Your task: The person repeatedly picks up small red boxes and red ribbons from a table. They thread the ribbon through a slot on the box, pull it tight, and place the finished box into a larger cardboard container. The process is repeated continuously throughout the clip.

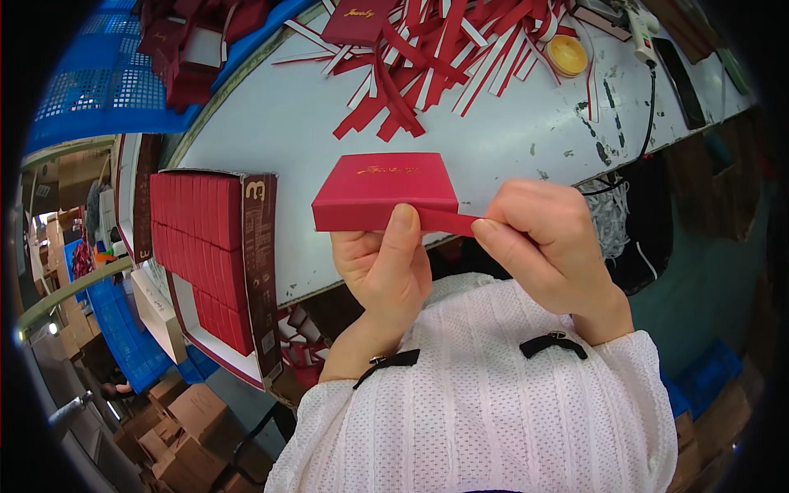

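Note:
A flat red jewelry box (386, 182) with gold lettering on its lid is held level just over the near edge of the table. My left hand (385, 263) grips it from below, thumb pressed on the front side. Between the thumb and the right corner runs a red paper strip (448, 222), lying against the front side and sticking out past the corner. The strip's free end is pinched between thumb and forefinger of my right hand (546, 242). The fingers under the box are partly hidden.
Loose red and white strips (444, 57) are heaped at the back, beside a round yellow tub (566, 56). To the left, an open carton (261, 271) holds rows of red boxes (197, 214). A blue crate (99, 78) with more red boxes stands far left. A black cable (652, 115) crosses the right edge.

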The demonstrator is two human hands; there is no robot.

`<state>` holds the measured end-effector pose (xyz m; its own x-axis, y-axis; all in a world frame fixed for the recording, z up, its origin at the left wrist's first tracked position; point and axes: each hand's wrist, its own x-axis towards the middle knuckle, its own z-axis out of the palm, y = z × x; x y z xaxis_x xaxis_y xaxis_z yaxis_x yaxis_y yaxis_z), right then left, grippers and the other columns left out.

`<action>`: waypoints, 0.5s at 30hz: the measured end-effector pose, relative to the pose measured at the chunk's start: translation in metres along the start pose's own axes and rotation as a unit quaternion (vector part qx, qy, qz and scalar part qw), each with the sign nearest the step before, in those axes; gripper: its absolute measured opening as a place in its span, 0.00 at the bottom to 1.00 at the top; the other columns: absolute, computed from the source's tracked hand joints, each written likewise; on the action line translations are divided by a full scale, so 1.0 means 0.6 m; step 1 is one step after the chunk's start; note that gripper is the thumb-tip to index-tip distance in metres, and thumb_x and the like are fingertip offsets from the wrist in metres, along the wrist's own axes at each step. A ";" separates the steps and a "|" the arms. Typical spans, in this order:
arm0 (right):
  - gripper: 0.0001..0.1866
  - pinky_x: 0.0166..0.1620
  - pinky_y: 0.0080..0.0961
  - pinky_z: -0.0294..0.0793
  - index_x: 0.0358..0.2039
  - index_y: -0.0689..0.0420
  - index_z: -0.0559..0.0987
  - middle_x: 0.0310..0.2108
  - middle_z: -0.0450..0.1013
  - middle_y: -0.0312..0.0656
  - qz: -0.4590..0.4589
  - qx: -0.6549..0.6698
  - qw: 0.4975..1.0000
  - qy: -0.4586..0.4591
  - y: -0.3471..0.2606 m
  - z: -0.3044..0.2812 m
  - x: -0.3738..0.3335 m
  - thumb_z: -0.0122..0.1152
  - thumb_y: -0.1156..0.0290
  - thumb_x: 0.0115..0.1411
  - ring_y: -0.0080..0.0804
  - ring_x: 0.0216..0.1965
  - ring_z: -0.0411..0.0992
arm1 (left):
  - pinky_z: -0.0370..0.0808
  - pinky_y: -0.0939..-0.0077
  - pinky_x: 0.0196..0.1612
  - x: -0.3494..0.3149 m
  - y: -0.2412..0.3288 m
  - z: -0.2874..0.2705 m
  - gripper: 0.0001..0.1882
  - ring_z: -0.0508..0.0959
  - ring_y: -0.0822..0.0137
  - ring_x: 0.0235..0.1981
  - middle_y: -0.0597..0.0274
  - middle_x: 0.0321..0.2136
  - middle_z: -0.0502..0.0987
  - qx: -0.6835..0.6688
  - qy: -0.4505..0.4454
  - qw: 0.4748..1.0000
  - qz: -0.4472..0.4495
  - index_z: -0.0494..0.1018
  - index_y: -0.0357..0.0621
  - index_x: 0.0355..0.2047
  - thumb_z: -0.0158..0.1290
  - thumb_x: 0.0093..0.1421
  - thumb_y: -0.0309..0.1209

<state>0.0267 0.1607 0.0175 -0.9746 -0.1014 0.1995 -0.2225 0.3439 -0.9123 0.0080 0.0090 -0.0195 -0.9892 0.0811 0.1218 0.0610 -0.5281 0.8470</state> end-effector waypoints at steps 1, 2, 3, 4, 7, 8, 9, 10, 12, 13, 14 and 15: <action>0.08 0.18 0.27 0.58 0.14 0.63 0.68 0.12 0.62 0.43 0.001 0.002 1.000 -0.001 -0.001 -0.001 0.001 0.54 0.76 0.45 0.37 0.14 0.61 | 0.71 0.71 0.40 -0.001 0.000 0.000 0.11 0.72 0.67 0.37 0.57 0.36 0.70 0.001 0.004 1.000 -0.002 0.64 0.39 0.40 0.41 0.55 0.22; 0.08 0.18 0.27 0.58 0.14 0.63 0.68 0.12 0.62 0.43 0.003 0.003 1.000 -0.001 -0.001 -0.001 0.002 0.53 0.76 0.45 0.37 0.14 0.61 | 0.71 0.71 0.40 -0.002 -0.001 -0.001 0.11 0.72 0.67 0.37 0.57 0.37 0.70 0.002 0.007 1.000 -0.003 0.64 0.39 0.40 0.41 0.55 0.22; 0.08 0.18 0.27 0.59 0.14 0.63 0.68 0.12 0.62 0.43 0.007 -0.003 1.000 0.001 0.001 0.000 0.003 0.53 0.75 0.45 0.37 0.14 0.61 | 0.71 0.71 0.40 -0.002 -0.001 -0.002 0.11 0.72 0.67 0.37 0.57 0.37 0.70 0.004 0.009 1.000 -0.005 0.64 0.39 0.40 0.41 0.55 0.22; 0.08 0.18 0.27 0.59 0.14 0.63 0.68 0.13 0.63 0.43 0.012 -0.008 1.000 0.003 0.004 0.001 0.004 0.53 0.75 0.46 0.37 0.14 0.62 | 0.71 0.71 0.41 -0.001 0.000 -0.001 0.11 0.72 0.66 0.38 0.56 0.37 0.70 -0.008 0.004 1.000 -0.007 0.64 0.39 0.40 0.41 0.56 0.23; 0.08 0.18 0.26 0.60 0.17 0.63 0.71 0.13 0.65 0.44 0.067 -0.001 0.998 -0.021 0.012 0.005 0.008 0.53 0.73 0.46 0.38 0.14 0.63 | 0.70 0.71 0.42 -0.003 0.000 0.000 0.11 0.71 0.66 0.40 0.56 0.38 0.69 -0.042 0.002 0.999 -0.015 0.63 0.40 0.40 0.40 0.56 0.24; 0.08 0.18 0.26 0.60 0.18 0.63 0.72 0.13 0.65 0.44 0.092 0.006 0.995 -0.034 0.016 0.007 0.010 0.53 0.72 0.47 0.38 0.14 0.63 | 0.69 0.71 0.43 -0.006 -0.002 -0.002 0.11 0.71 0.65 0.40 0.55 0.38 0.69 -0.054 0.011 0.998 -0.019 0.63 0.40 0.40 0.40 0.56 0.24; 0.07 0.18 0.25 0.61 0.19 0.63 0.73 0.13 0.66 0.45 0.095 -0.011 0.995 0.002 0.025 0.008 0.009 0.53 0.71 0.47 0.37 0.14 0.63 | 0.69 0.70 0.44 -0.007 -0.003 -0.002 0.11 0.70 0.65 0.41 0.55 0.38 0.69 -0.066 0.017 0.997 -0.024 0.63 0.40 0.40 0.40 0.57 0.25; 0.07 0.18 0.25 0.61 0.21 0.62 0.74 0.14 0.67 0.45 0.097 -0.028 0.994 0.037 0.036 0.010 0.007 0.53 0.71 0.47 0.37 0.14 0.64 | 0.69 0.69 0.45 -0.004 0.003 0.001 0.11 0.70 0.64 0.41 0.54 0.38 0.69 -0.077 0.030 0.996 -0.016 0.63 0.39 0.40 0.40 0.57 0.25; 0.07 0.19 0.19 0.61 0.28 0.61 0.76 0.13 0.67 0.41 0.085 -0.001 0.994 0.073 0.055 -0.005 0.008 0.53 0.73 0.48 0.25 0.13 0.64 | 0.67 0.67 0.47 0.008 0.025 0.002 0.11 0.69 0.61 0.43 0.53 0.39 0.69 -0.100 0.058 0.993 0.001 0.63 0.36 0.40 0.39 0.57 0.26; 0.08 0.19 0.17 0.61 0.30 0.61 0.76 0.13 0.67 0.39 0.100 0.030 0.992 0.067 0.053 -0.013 0.006 0.53 0.75 0.48 0.22 0.14 0.63 | 0.67 0.65 0.47 0.014 0.028 -0.008 0.11 0.69 0.61 0.43 0.51 0.39 0.68 -0.182 0.063 0.981 -0.038 0.63 0.35 0.39 0.40 0.57 0.26; 0.09 0.19 0.15 0.60 0.31 0.61 0.75 0.13 0.67 0.37 0.114 0.060 0.990 0.061 0.044 -0.023 0.006 0.52 0.76 0.48 0.19 0.14 0.62 | 0.66 0.64 0.48 0.021 0.029 -0.019 0.11 0.69 0.60 0.43 0.50 0.39 0.68 -0.263 0.067 0.960 -0.076 0.63 0.33 0.39 0.40 0.57 0.26; 0.09 0.19 0.13 0.60 0.33 0.61 0.75 0.13 0.66 0.35 0.130 0.093 0.985 0.059 0.038 -0.027 0.003 0.52 0.77 0.49 0.15 0.15 0.62 | 0.66 0.63 0.49 0.024 0.031 -0.028 0.11 0.68 0.59 0.43 0.49 0.39 0.68 -0.339 0.069 0.931 -0.117 0.63 0.31 0.38 0.40 0.57 0.26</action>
<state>0.0193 0.1832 0.0028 -0.9966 0.0801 -0.0190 0.0322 0.1660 -0.9856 -0.0074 -0.0137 -0.0105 -0.9754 0.1762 -0.1322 -0.2099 -0.9255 0.3154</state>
